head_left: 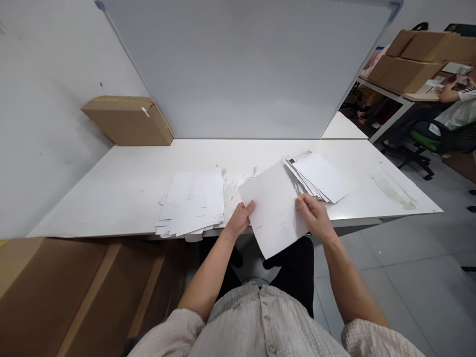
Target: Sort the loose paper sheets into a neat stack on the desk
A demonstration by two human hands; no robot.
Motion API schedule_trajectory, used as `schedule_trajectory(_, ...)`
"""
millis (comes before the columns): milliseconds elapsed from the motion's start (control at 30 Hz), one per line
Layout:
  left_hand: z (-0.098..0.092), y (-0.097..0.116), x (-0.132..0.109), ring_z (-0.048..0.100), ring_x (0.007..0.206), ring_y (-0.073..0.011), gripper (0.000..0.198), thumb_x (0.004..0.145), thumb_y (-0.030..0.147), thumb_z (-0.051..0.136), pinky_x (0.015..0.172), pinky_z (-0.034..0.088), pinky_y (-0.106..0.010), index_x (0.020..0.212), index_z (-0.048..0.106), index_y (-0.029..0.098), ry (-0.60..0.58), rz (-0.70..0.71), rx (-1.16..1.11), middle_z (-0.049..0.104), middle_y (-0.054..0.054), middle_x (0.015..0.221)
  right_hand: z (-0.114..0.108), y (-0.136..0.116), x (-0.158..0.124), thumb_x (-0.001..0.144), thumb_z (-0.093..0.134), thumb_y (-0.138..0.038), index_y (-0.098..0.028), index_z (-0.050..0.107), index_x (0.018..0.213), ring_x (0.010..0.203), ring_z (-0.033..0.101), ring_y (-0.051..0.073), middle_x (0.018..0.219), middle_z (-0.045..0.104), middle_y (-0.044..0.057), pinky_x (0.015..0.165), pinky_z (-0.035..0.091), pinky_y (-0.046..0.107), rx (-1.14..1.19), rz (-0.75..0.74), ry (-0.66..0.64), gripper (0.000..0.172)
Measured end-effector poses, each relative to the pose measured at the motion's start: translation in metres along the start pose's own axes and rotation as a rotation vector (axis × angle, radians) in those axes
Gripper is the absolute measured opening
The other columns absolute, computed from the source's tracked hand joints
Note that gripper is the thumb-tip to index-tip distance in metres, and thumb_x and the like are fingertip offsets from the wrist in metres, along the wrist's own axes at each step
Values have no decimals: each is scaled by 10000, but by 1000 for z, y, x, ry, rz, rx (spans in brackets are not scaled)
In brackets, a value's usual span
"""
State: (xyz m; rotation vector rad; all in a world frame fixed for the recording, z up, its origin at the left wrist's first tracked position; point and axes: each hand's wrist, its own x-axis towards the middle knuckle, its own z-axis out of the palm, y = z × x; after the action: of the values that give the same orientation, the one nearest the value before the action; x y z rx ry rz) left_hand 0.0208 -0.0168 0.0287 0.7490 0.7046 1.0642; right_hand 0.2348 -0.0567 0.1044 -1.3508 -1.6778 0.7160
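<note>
Apparently you are partway through handling this paper: the desk (130,186) beyond your grip carries two separate stacks, with one piece raised off it. The left stack (195,198), just beside your left grip (241,218), looks the fuller in spread, its edges uneven and some sheets poking over the desk's front edge. The right stack (323,176), just beyond your right grip (314,216), is fanned along its near-left side, and its top face looks blank. Which pile counts as done and which as left, you cannot tell from how they lie; paper remains in both, so the work seems unfinished.

Between your hands is the white sheet (275,210), turned at an angle, one corner pointing towards your body and hanging past the desk's front edge. Your left grip is closed on its left edge, thumb on top; your right grip is clamped on its right edge. It looks smooth and nearly flat, with faint printed marks too small to read. Smallest of all, paper scraps (255,171) lie beyond your left grip, in the gap between the stacks.
</note>
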Motion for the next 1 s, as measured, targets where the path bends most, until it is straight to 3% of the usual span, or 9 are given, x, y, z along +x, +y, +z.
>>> schedule_trajectory(100, -8, 1, -1, 625, 999, -282, 329, 654, 364, 762, 888, 489, -395, 881, 707, 134, 79, 23, -32, 714, -100, 943, -5, 23, 12, 879, 414, -493, -190, 586, 768, 645, 515, 145, 708, 574, 25, 604, 407, 276, -24, 121, -88, 366)
schedule_trajectory(233, -21, -3, 6, 641, 967, -287, 344, 631, 350, 778, 886, 497, -425, 850, 703, 96, 122, -4, -11, 718, -122, 911, -34, 71, 55, 841, 469, -462, -157, 590, 1116, 1012, 539, 272, 1108, 618, 148, 824, 418, 401, -473, 222, 259, 428)
schedule_trajectory(300, -25, -6, 9, 643, 965, -288, 387, 614, 349, 789, 898, 491, -441, 885, 694, 88, 139, -19, -29, 717, -129, 915, -47, 92, 74, 795, 531, -428, -132, 515, 1236, 1175, 428, 331, 1234, 554, 178, 886, 375, 446, -728, 293, 257, 532)
schedule_trajectory(433, -31, -10, 12, 629, 1009, -287, 402, 619, 332, 789, 947, 462, -451, 923, 684, 91, 129, -16, -85, 711, -136, 954, -56, 114, 88, 781, 518, -460, -161, 617, 1100, 1041, 519, 312, 1044, 648, 151, 779, 404, 382, -879, 399, 24, 449)
schedule_trajectory(533, -33, -10, 13, 626, 1018, -292, 409, 636, 325, 780, 969, 445, -464, 953, 679, 88, 92, -29, -105, 707, -143, 971, -57, 117, 84, 803, 479, -442, -186, 679, 972, 898, 578, 245, 960, 679, 108, 703, 397, 307, -800, 382, 55, 366)
schedule_trajectory(700, -36, -10, 15, 606, 1059, -291, 423, 659, 324, 766, 997, 423, -460, 995, 666, 87, 74, -55, -116, 700, -145, 1001, -61, 111, 81, 850, 413, -348, -154, 696, 851, 769, 572, 211, 833, 687, 117, 634, 366, 285, -746, 339, 116, 344)
schedule_trajectory(833, -36, -11, 15, 589, 1086, -296, 419, 680, 335, 749, 1001, 417, -466, 1006, 659, 87, 64, -52, -117, 697, -150, 1007, -57, 72, 66, 889, 364, -321, -148, 648, 850, 751, 527, 212, 814, 645, 122, 640, 354, 310, -801, 59, 346, 335)
schedule_trajectory(900, -36, -12, 16, 594, 1078, -300, 414, 686, 341, 743, 993, 422, -474, 1002, 659, 88, 70, -55, -114, 701, -151, 990, -50, 44, 52, 903, 371, -369, -170, 616, 866, 672, 495, 178, 755, 608, 77, 609, 354, 295, -613, -36, 436, 318)
schedule_trajectory(1000, -36, -12, 16, 605, 1059, -300, 418, 692, 361, 735, 971, 439, -468, 996, 657, 85, 69, -57, -103, 706, -154, 963, -33, 14, 32, 892, 410, -441, -200, 569, 807, 620, 460, 145, 700, 548, 20, 568, 355, 266, -195, -23, 505, 301)
